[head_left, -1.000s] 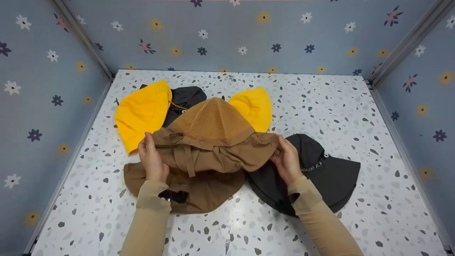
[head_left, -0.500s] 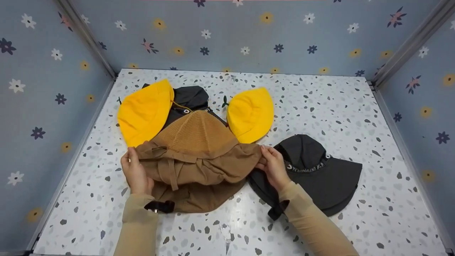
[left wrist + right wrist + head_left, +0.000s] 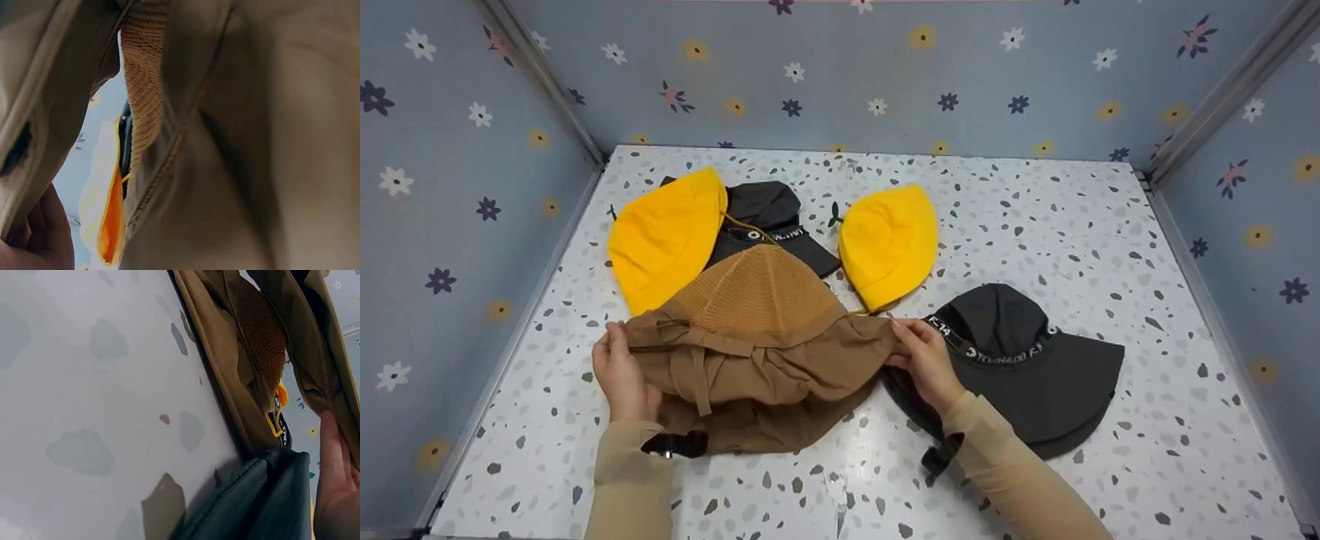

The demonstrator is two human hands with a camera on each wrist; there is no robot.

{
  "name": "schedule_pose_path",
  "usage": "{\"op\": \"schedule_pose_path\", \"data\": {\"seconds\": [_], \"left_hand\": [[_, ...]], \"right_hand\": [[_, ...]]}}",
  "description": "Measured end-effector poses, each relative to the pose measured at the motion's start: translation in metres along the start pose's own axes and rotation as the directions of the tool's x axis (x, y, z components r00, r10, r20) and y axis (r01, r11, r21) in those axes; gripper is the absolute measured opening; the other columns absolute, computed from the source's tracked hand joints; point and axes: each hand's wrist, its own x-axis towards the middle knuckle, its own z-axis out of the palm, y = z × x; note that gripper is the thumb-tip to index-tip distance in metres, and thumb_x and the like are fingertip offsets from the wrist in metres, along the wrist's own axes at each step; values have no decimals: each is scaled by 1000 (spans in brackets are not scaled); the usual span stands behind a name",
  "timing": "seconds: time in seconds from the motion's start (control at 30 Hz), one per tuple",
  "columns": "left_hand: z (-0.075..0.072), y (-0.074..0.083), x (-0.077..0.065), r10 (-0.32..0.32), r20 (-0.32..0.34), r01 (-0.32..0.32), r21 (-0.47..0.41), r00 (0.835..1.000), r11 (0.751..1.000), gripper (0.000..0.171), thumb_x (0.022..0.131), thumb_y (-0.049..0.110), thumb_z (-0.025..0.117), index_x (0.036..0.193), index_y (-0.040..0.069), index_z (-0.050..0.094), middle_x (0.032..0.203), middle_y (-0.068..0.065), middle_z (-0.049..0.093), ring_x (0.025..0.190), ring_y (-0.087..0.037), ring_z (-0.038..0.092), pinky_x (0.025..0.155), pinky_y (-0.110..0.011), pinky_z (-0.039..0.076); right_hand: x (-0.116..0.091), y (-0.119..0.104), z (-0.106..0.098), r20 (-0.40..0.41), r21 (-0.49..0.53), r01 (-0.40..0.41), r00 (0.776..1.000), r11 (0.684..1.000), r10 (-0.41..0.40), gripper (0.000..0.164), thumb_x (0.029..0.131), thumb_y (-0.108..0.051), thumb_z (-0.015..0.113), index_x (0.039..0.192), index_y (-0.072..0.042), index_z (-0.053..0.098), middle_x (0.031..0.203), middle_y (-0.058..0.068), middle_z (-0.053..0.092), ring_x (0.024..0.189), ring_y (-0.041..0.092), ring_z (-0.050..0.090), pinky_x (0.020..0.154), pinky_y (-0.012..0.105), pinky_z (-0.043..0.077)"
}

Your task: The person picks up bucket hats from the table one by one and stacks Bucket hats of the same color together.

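Note:
Both hands hold a brown sun hat [image 3: 769, 300] by opposite sides of its brim, with the knitted crown pointing away and a fabric tie hanging in front. My left hand [image 3: 626, 382] pinches the brim's left edge; my right hand [image 3: 928, 364] pinches the right edge. Beneath it lies another brown brim [image 3: 780, 435], mostly covered, apparently of a second hat. In the left wrist view, brown cloth [image 3: 315, 140] fills most of the picture. The right wrist view shows the right hand [image 3: 337, 489] at the brim, above a dark hat's edge [image 3: 253, 500].
A dark grey hat [image 3: 1050, 390] with a lettered band lies at the right, close to the right hand. Behind the brown hat are a yellow hat [image 3: 667, 236], another dark hat [image 3: 765, 206] partly under it, and a second yellow hat [image 3: 889, 244]. Flowered panels [image 3: 840, 75] enclose the speckled table [image 3: 1035, 217].
Both hands have moved left and toward the person with the brown hat, lowering it over the brown brim beneath. More of the right yellow hat and the dark hats now shows.

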Motion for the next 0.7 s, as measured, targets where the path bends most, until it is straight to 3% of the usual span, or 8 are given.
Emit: {"op": "schedule_pose_path", "data": {"seconds": [0.1,0.2,0.43,0.7], "left_hand": [[-3,6,-3,-10,21,12,-61,1000,998,30,102,41,47,120,16,48,137,1,52,129,-10,46,109,-20,36],[-7,11,-5,-19,27,22,-93,999,995,34,101,41,51,121,14,49,124,2,57,120,-9,51,106,-21,40],[-20,14,-5,-53,-9,53,1,999,999,32,101,43,50,119,17,49,129,9,52,131,-8,43,113,-20,34],[-32,6,0,-75,-16,76,76,997,994,29,103,42,44,116,16,45,117,6,49,111,-4,48,101,-20,39]], "right_hand": [[-3,-1,1,24,20,23,999,1000,-24,15,100,-5,51,92,-7,63,79,3,63,63,13,64,58,26,56],[-5,-1,2,60,20,41,997,999,-42,15,99,-5,51,91,-8,63,79,3,63,63,12,64,58,26,56],[-5,5,2,114,-82,26,993,996,-17,15,98,-5,54,88,-10,63,80,2,65,63,12,63,59,27,57],[-4,14,0,129,-195,18,992,981,8,12,96,-6,57,88,-10,63,78,0,70,61,12,66,59,29,58]]}}
